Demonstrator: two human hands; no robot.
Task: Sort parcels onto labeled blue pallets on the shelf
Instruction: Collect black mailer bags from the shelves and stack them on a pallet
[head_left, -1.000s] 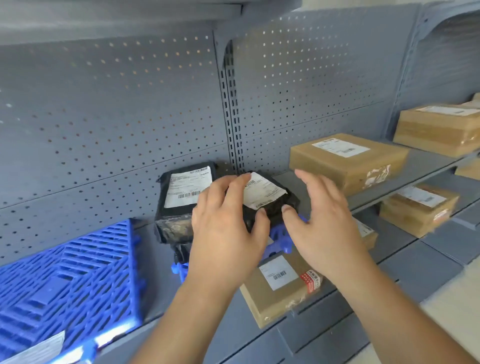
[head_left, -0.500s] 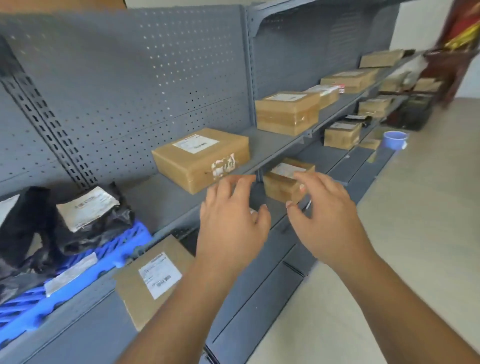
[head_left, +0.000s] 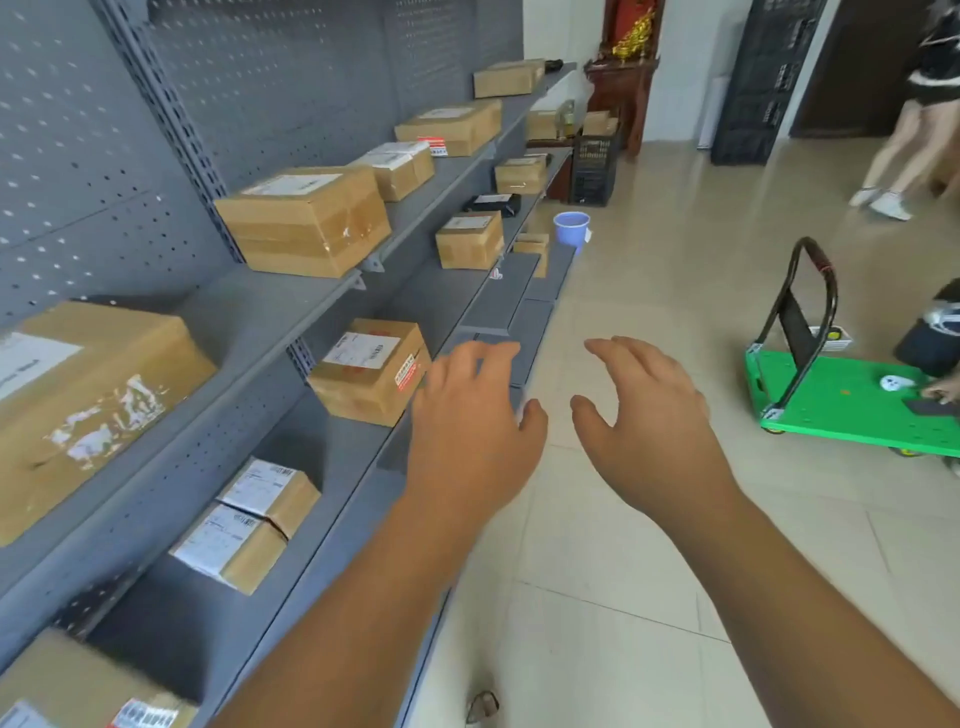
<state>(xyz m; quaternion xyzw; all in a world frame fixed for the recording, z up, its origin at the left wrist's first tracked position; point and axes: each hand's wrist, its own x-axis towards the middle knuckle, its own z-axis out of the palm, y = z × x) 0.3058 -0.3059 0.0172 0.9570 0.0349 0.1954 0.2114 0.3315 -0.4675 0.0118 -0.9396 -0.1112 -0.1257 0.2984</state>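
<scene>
Since neither holds anything, left hand (head_left: 470, 436) and right hand (head_left: 649, 431) hover spread, seemingly ready for the next pick; nearest parcel (head_left: 370, 370) sits on the grey shelf (head_left: 436, 306) beside left hand; blue pallets unseen.

Person's left hand (head_left: 470, 436) lifted off black plastic-wrapped parcel it rested on a second ago. Parcel and blue slatted pallet gone from view. Both hands now empty, fingers loosely spread: left hand by edge of grey metal shelf (head_left: 291, 312), right hand (head_left: 649, 431) over pale tiled floor (head_left: 623, 545). Head swung right along aisle. Green flat trolley (head_left: 841, 410) and second person's legs (head_left: 898, 150) newly in sight.
</scene>
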